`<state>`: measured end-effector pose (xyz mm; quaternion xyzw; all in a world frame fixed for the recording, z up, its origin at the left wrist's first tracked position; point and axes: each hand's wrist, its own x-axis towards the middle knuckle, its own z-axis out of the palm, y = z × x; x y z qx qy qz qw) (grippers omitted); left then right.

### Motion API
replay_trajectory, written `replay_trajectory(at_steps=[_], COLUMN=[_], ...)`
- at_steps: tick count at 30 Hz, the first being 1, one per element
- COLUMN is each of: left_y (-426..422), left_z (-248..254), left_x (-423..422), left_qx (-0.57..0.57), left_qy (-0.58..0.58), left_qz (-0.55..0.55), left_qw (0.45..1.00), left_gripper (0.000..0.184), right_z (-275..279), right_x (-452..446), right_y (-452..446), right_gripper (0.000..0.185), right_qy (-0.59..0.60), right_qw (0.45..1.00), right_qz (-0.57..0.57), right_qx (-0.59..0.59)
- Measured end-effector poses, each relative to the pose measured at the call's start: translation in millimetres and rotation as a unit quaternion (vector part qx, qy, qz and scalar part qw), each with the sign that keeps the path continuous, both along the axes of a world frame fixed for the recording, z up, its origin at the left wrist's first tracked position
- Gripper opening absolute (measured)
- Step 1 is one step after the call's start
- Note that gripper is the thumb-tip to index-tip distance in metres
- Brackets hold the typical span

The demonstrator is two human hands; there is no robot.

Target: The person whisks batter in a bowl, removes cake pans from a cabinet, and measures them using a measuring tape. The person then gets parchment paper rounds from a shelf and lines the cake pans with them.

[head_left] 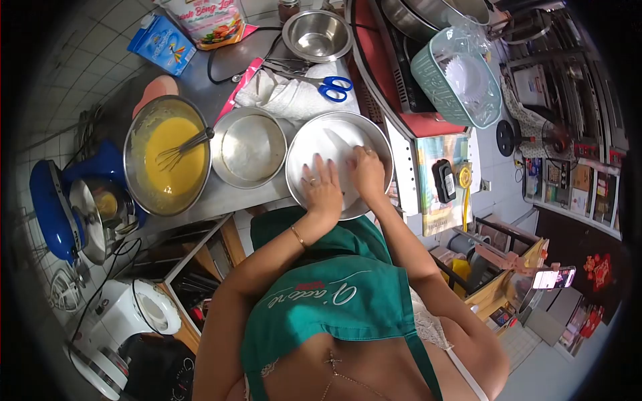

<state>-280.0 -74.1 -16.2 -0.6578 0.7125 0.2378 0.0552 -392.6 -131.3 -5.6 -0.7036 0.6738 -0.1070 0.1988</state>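
Note:
A round metal cake pan (292, 175) stands at the counter's front edge, its bottom covered by a white paper liner (314, 144). My left hand (324, 192) lies flat on the liner with its fingers spread. Closed fingers of my right hand (368, 170) pinch the liner near the pan's right side, where a pale fold rises. Just left of this pan is a second round cake pan (249, 147). Farther left, a steel mixing bowl (128, 157) holds yellow batter (157, 137) with a whisk (190, 142) resting in it.
Blue-handled scissors (334, 88) lie on white paper towel (281, 93) behind the pans. A small steel bowl (316, 37), a blue carton (162, 45) and a flour bag (207, 20) stand at the back. At left is a blue stand mixer (50, 207); at right, a green basket (445, 93).

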Motion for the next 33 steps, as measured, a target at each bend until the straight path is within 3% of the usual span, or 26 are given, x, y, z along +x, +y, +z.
replay_trajectory(at_steps=[1, 2, 5, 6, 10, 12, 18, 24, 27, 28, 31, 33], left_y=[1.0, 2.5, 0.5, 1.2, -1.2, -7.8, -7.8, -12.2, -13.8, -13.6, -15.8, -17.6], left_z=[-3.2, -5.7, -0.8, -6.4, 5.1, 18.2, 17.2, 22.8, 22.3, 21.6, 21.8, 20.2], left_x=[1.8, 3.7, 6.8, 7.5, 5.7, 7.8, 8.7, 9.6, 9.3, 9.2, 9.7, 8.8], left_qx=[-0.015, -0.031, -0.047, -0.074, -0.072, 0.01, 0.072, 0.089, 0.097, 0.095, 0.11, 0.115], left_qy=[0.006, 0.012, 0.039, 0.043, 0.066, 0.066, 0.062, 0.025, 0.01, 0.015, 0.028, 0.029], left_qz=[-0.001, -0.001, -0.021, -0.037, -0.035, -0.011, 0.012, 0.022, 0.022, 0.024, 0.029, 0.034], left_qw=[1.0, 0.999, 0.998, 0.996, 0.995, 0.998, 0.995, 0.995, 0.995, 0.995, 0.993, 0.992], left_gripper=[0.09, 0.089, 0.082, 0.082, 0.09, 0.092, 0.099, 0.099, 0.099, 0.099, 0.099, 0.099], right_z=[2.1, 0.4, -10.8, -12.1, -1.4, -0.5, -12.3, 1.6, -11.1, -15.3, -15.3, -10.4], right_x=[-0.6, -2.7, -3.1, -3.7, -2.6, -4.9, -3.5, 4.6, 1.2, 1.7, 5.2, 3.1], right_y=[2.2, 3.3, 12.0, 14.5, 10.1, 7.7, 7.5, 6.6, 17.4, 17.8, 21.5, 15.8], right_gripper=[0.028, 0.041, 0.059, 0.081, 0.093, 0.097, 0.099, 0.085, 0.081, 0.081, 0.083, 0.084], right_qy=[-0.003, 0.001, -0.007, 0.007, 0.026, 0.022, 0.005, 0.056, 0.231, 0.232, 0.109, 0.089], right_qw=[1.0, 0.999, 0.996, 0.998, 1.0, 1.0, 1.0, 0.997, 0.961, 0.957, 0.992, 0.995], right_qz=[0.008, 0.024, 0.052, 0.047, 0.008, 0.011, -0.016, -0.013, 0.091, 0.099, 0.059, 0.035], right_qx=[-0.024, 0.022, -0.071, -0.04, -0.006, 0.017, 0.002, 0.043, -0.121, -0.144, -0.019, 0.007])
